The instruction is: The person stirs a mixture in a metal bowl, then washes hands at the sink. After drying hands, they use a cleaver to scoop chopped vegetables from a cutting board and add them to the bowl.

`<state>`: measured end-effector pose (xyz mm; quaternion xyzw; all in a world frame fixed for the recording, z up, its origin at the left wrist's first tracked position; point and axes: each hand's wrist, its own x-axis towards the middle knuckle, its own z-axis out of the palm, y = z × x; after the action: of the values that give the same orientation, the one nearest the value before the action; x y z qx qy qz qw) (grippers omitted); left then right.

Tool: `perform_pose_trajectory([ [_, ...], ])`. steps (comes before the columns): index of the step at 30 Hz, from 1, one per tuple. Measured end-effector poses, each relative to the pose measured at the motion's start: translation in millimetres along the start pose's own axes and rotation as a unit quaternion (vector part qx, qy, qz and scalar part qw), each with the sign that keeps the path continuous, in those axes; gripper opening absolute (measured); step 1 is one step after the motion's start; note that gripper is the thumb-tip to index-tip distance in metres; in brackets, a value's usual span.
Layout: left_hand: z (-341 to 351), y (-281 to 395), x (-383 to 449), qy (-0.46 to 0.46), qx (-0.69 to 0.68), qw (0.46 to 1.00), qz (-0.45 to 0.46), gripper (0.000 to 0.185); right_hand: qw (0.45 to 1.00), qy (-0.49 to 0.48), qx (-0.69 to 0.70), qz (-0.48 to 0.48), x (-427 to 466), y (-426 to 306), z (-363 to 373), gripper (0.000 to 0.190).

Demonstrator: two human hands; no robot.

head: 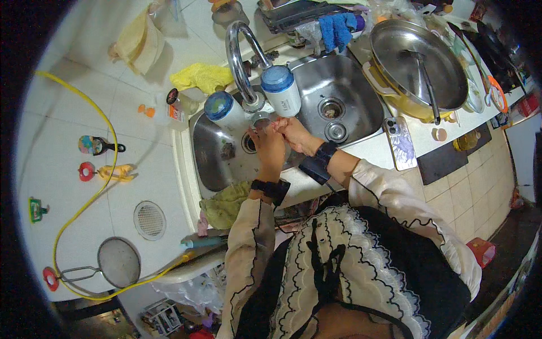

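Observation:
My left hand (269, 148) and my right hand (297, 134) meet above the left basin (211, 165) of a steel double sink. Their fingers come together just below a small round clear piece (262, 122) near the tap. Whether either hand grips that piece, or something small between them, is hidden by the fingers. The chrome gooseneck tap (233, 55) arches over from behind. Two white cylinders with blue tops stand by it, one cylinder (220, 108) on the left and another cylinder (281, 91) on the right. Both wrists wear black bands.
On the right counter, a black-handled utensil (425, 80) lies in a large steel pan (406, 38). A phone (400, 144) rests at the counter edge. The right basin (360, 93) holds a drain strainer. Yellow cloth (203, 78) lies behind the sink; green cloth (224, 205) drapes its front edge.

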<state>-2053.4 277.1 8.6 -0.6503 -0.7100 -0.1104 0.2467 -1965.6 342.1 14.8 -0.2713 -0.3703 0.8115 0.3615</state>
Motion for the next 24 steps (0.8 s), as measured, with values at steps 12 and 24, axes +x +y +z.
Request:
perform_pose_trajectory([
  [12,2.1,4.8,-4.5,0.045,0.021,0.998,0.029,0.024,0.973,0.107,-0.004,0.203,32.8,5.0,-12.2,0.016],
  [24,-2.3,7.8,-4.2,0.02,0.037,0.998,0.039,0.032,0.992,0.05,0.007,0.112,18.8,8.0,-6.0,0.016],
])
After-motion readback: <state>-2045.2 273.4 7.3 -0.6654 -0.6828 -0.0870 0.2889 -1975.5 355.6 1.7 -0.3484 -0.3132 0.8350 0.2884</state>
